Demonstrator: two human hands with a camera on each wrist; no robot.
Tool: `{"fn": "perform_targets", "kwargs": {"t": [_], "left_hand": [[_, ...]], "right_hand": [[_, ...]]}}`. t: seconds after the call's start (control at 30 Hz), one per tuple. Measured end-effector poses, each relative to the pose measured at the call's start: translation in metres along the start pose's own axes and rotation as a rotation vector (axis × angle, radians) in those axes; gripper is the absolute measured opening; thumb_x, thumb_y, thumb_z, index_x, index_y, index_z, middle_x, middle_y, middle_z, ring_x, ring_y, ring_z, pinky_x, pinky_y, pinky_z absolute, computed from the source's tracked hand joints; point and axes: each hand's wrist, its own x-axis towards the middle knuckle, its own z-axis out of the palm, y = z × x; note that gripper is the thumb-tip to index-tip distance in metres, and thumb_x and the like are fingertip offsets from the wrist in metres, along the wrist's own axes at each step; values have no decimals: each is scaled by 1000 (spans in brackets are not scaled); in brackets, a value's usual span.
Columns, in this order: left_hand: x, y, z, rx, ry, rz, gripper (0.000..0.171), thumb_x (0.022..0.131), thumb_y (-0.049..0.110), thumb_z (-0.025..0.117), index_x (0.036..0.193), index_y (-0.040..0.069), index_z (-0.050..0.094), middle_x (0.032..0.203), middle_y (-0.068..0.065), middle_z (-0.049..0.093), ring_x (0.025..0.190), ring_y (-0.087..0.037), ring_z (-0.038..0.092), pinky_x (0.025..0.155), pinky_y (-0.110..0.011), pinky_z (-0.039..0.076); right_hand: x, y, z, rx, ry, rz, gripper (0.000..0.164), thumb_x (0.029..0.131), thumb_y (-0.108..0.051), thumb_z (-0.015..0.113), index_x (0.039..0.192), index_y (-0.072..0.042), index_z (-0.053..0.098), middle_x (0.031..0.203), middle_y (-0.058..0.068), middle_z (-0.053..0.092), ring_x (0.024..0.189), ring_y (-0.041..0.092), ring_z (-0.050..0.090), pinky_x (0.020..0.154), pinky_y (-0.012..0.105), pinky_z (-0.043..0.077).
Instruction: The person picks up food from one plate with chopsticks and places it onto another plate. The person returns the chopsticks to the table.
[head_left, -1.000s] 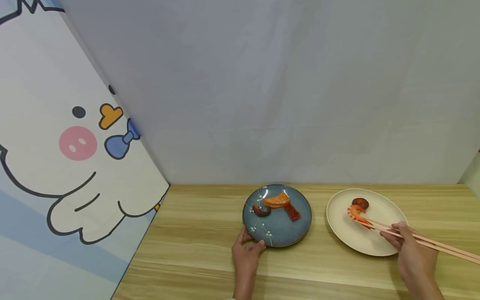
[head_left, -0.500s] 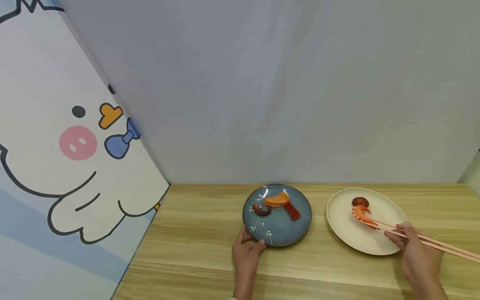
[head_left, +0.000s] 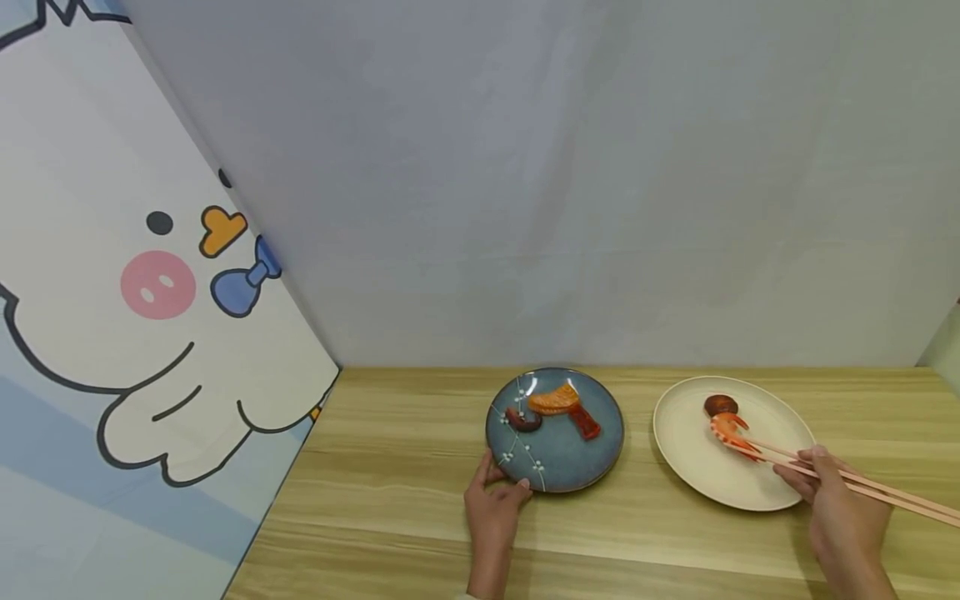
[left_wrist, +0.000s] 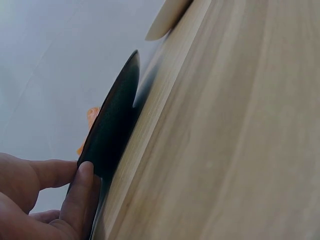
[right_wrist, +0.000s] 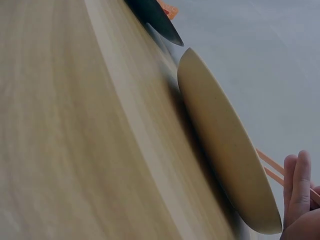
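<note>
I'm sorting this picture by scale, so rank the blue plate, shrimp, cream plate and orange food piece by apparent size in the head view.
1. Cream plate
2. Blue plate
3. Unranked, much smaller: orange food piece and shrimp; these two look too alike to separate.

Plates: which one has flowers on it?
The blue plate, on the left: small white blossoms cross it, while the cream plate shows none.

A cartoon-printed panel stands left of a grey backdrop, perhaps cloth, behind the wood-grain table.
</note>
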Motion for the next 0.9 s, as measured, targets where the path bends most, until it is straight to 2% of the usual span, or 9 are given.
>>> {"fn": "perform_targets", "kwargs": {"t": [0.9], "left_hand": [[2, -2, 0, -22, -4, -16, 83, 80, -21, 73, 155, -17, 36, 115, -22, 52, 69, -9, 62, 67, -21, 64]], "right_hand": [[4, -4, -6, 22, 37, -12, 28, 104, -2, 60, 82, -2, 77, 75, 8, 73, 58, 19, 75, 58, 28, 67]]}}
